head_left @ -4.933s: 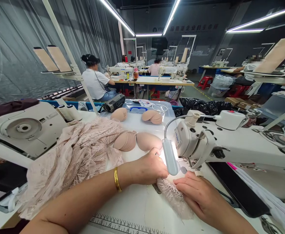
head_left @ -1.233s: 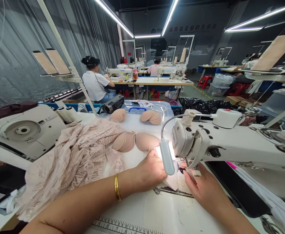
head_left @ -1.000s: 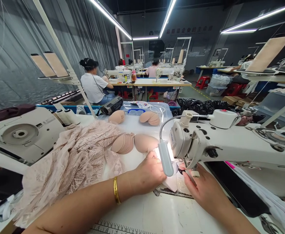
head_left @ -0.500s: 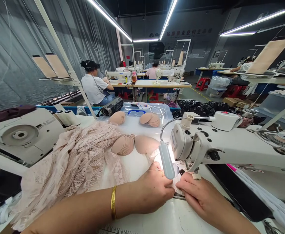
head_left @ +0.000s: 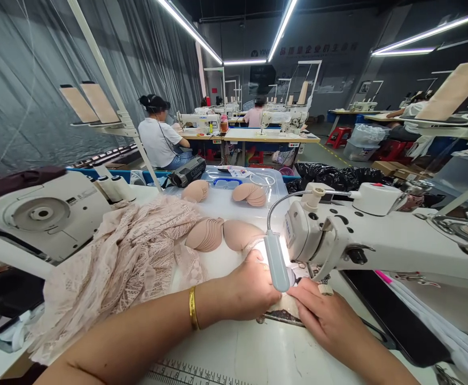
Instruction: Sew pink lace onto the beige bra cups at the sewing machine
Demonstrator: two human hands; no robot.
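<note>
My left hand point(head_left: 254, 286) has its fingers curled down on a pale lace piece point(head_left: 255, 244) beside the needle area, under the lamp. A gold bangle is on that wrist. My right hand point(head_left: 318, 307) is closed at the near edge of the same work, thumb and fingers pressed together close to my left fingertips. The sewing machine point(head_left: 298, 230) stands over the work; its grey lamp point(head_left: 277, 263) hides the needle and part of the fabric. A beige moulded bra cup point(head_left: 240, 234) lies just beyond my left hand, beside a fanned stack of cups point(head_left: 205, 235).
Crumpled lace fabric point(head_left: 138, 251) is heaped at left. More cup stacks sit on a clear plastic box point(head_left: 218, 206). A black phone-like slab point(head_left: 398, 315) lies at right. A printed ruler point(head_left: 194, 372) marks the front edge. A co-worker point(head_left: 160, 133) sits at another machine ahead.
Both hands have shifted slightly away from me, and the left has drawn a little left, baring more of the metal plate. The view has tilted slightly.
</note>
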